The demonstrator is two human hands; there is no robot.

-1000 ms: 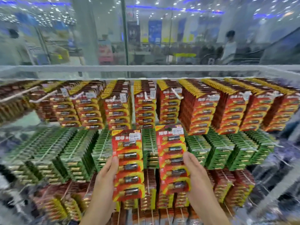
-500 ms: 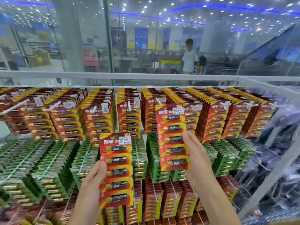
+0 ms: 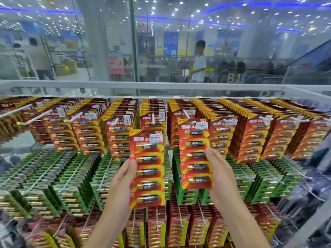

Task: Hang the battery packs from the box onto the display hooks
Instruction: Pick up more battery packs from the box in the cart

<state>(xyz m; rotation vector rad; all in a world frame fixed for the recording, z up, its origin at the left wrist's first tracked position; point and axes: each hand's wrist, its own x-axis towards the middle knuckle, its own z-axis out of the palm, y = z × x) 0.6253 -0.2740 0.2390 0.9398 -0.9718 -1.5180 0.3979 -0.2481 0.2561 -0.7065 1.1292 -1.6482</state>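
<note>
Battery packs are in both our hands, and neither hangs free yet. Our left grip (image 3: 123,185) pinches the left pack (image 3: 147,169) by its left edge, thumb on the front. That pack is held before the middle of the rack (image 3: 71,85), its top just below a white hook (image 3: 153,117) in the top row. Our right grip (image 3: 221,176) holds the right pack (image 3: 194,153) by its right edge, its top up at the next hook (image 3: 186,113). Whether the hole has caught, we cannot tell. We judge the right pack nearly hung and the left one to follow. The top row looks crowded, and the box is out of view, so we cannot tell how many packs remain.
</note>
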